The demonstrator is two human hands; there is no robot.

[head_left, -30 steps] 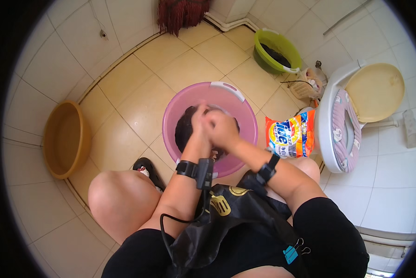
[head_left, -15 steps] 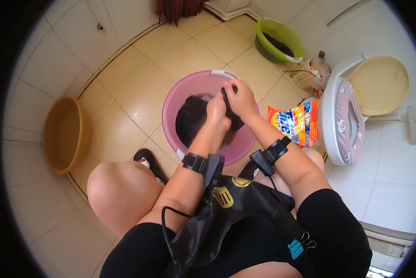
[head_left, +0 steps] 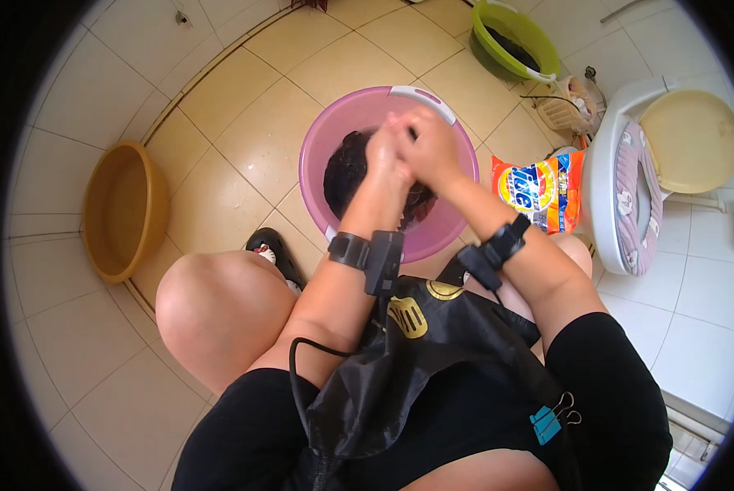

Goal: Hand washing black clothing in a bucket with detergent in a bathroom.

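A pink basin [head_left: 324, 143] stands on the floor in front of me, with wet black cloth [head_left: 344, 176] bunched in it. Over the basin, my left hand [head_left: 387, 154] is closed and pressed against my right hand [head_left: 431, 149]. The right is curled round a fold of the cloth, and a dark bit shows between its fingers. The left's fingers are slightly blurred, and what lies between the two palms is mostly hidden. Cloth hangs below both hands into the basin.
A detergent bag [head_left: 539, 192] stands right of the basin, beside a toilet [head_left: 603, 184] with a padded seat. A green basin [head_left: 539, 72] holding dark cloth is at the far right. An orange-brown basin [head_left: 150, 213] leans near the left wall. Black straps with boxes circle my forearms.
My hands have come closer together, and less of the black cloth shows between them. The whole view has shifted, with the basin now higher and further right in the picture.
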